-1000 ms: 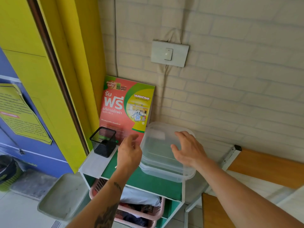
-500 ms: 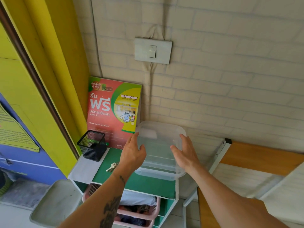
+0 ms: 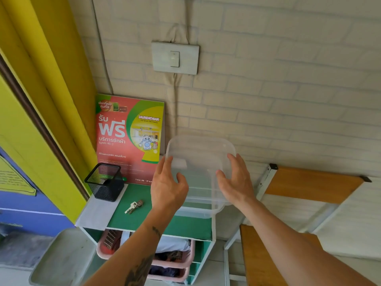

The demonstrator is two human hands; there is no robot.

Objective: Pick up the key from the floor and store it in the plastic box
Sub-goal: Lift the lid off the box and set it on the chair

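A small bunch of keys (image 3: 134,207) lies on the green top of a shelf unit (image 3: 132,222), left of a clear plastic box (image 3: 198,212). The box's clear lid (image 3: 200,157) is tilted up towards the wall above the base. My left hand (image 3: 167,186) grips the lid's left edge, thumb on top. My right hand (image 3: 235,182) holds the lid's right edge. The keys lie a short way left of my left wrist, touched by neither hand.
A black mesh pen cup (image 3: 105,182) stands at the shelf's back left, in front of a red laundry poster (image 3: 127,137). Pink baskets (image 3: 175,263) fill the shelves below. A wooden chair with a white frame (image 3: 309,183) stands at the right, and a grey tray (image 3: 61,259) at the lower left.
Both hands have closed on the lid's sides and raised it off the box. My left hand moved right, and the keys now show on the shelf top.
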